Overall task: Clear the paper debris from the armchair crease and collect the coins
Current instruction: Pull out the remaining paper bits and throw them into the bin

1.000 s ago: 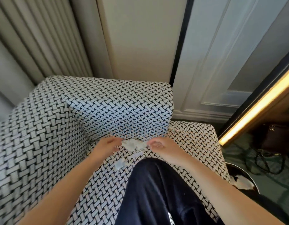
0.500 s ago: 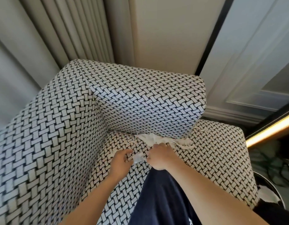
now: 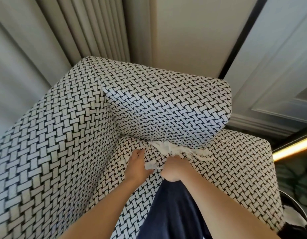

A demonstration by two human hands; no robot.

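White paper clump [image 3: 168, 147], two hands [image 3: 138, 167] [image 3: 175, 170]

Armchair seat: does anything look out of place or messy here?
Torn white paper debris is bunched in the crease under the back cushion, strands trailing right; a small scrap lies on the seat.
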